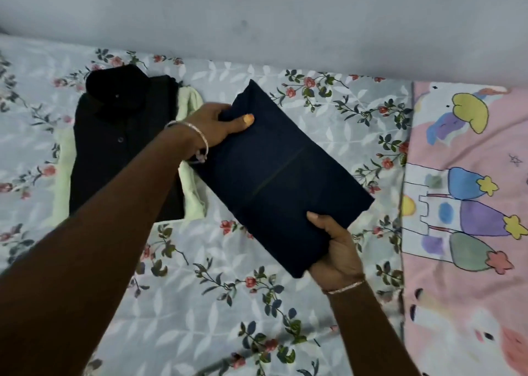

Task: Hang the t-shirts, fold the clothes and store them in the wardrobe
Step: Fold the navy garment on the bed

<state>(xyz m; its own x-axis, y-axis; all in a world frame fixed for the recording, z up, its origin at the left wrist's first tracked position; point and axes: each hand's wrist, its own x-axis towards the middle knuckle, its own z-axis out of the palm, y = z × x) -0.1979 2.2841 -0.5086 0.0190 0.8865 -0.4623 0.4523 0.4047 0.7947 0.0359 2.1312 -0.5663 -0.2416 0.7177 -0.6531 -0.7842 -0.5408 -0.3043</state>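
Left hand (pixel 217 124) grips the far end of a folded navy garment (pixel 280 181), thumb laid on top and the other fingers curled under the edge; right hand (pixel 338 251) clamps the near corner, thumb above, remaining fingers hidden beneath. The garment forms a flat rectangular packet set diagonally over the floral bedsheet (pixel 200 295); whether it rests on the sheet or is lifted just clear cannot be told. Just beside its far-left end, a folded black shirt (pixel 123 147) with a buttoned collar lies on a pale green cloth (pixel 190 102), which shows around the shirt's edges. Each wrist carries a thin bangle (pixel 201 141). A pink cartoon-printed cover (pixel 471 304) adjoins the bedsheet on the right, and a grey wall (pixel 257 18) runs along the far side
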